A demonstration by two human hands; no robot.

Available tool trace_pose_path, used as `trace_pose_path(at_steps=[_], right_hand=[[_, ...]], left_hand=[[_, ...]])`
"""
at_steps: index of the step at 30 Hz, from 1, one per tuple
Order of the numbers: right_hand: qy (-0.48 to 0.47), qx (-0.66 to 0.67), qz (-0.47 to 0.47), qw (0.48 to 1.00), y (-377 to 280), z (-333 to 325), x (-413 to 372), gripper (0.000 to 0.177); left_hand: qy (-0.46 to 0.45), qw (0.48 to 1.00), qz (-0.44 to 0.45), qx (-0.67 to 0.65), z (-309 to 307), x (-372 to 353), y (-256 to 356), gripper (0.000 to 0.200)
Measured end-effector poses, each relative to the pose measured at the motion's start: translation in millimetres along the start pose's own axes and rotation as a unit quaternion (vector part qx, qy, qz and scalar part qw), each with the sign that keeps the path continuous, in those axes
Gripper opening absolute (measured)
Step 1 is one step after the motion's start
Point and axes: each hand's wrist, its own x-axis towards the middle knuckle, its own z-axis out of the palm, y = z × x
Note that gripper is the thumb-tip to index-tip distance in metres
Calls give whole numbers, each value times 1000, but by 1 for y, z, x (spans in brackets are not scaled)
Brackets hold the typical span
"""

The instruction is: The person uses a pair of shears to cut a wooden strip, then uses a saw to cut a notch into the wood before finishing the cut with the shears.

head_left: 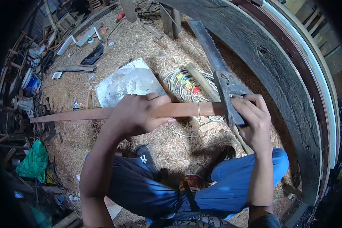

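Observation:
My left hand (138,112) is wrapped round a long reddish-brown wooden strip (180,110), held level in front of me above my knees. A thin line runs across the strip, right of that hand. My right hand (254,117) is closed on the dark handle of a handsaw (209,47). The saw's toothed blade points up and away from me. At its right end the strip meets the saw handle; whether it passes behind or only touches is hidden.
A big wooden beam (292,98) curves along the right side. On the shaving-covered ground lie a metal sheet (127,81), a coiled pale cable (174,85) and a wooden stick (201,80). A green bag (34,161) and clutter line the left. A round container (192,181) stands between my legs.

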Motion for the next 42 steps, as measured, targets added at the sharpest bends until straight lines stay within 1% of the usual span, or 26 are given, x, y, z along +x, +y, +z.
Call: trace_pose_path(at_steps=[4, 6, 10, 12, 16, 19, 21, 24, 28, 33, 37, 42], right_hand=[[-20, 1, 14, 1000, -4, 2, 0, 46], [-19, 10, 18, 1000, -3, 4, -1, 45], [-29, 17, 25, 999, -2, 5, -3, 42], [-38, 21, 31, 999, -1, 6, -4, 42], [-36, 29, 35, 998, 1, 7, -5, 42], [-42, 34, 34, 998, 0, 6, -5, 42], [-43, 36, 35, 998, -1, 5, -4, 41], [-45, 38, 35, 998, -1, 5, -4, 41], [-33, 31, 35, 998, -1, 5, -5, 41], [-35, 30, 32, 998, -1, 4, -5, 41], [-41, 27, 38, 998, -1, 5, -5, 39], [-46, 30, 37, 998, -1, 6, -5, 39]], left_hand=[[-10, 1000, 3, 6, 6, -1, -4, 46], [-13, 999, -8, -31, 7, 1, -6, 46], [-25, 998, 1, -54, 8, 3, -8, 46], [-84, 996, -29, -23, 8, 4, -8, 46], [-81, 996, -15, -40, 7, 3, -7, 45], [-98, 995, -15, -35, 9, 3, -10, 44], [-149, 988, -31, 10, 9, 5, -11, 44], [-136, 990, -15, -26, 6, 5, -10, 45], [-156, 987, -33, -18, 11, 6, -15, 45], [-156, 987, -14, -27, 10, 7, -14, 48], [-162, 986, -25, -17, 12, 8, -16, 49], [-153, 988, -11, -22, 11, 9, -17, 49]])
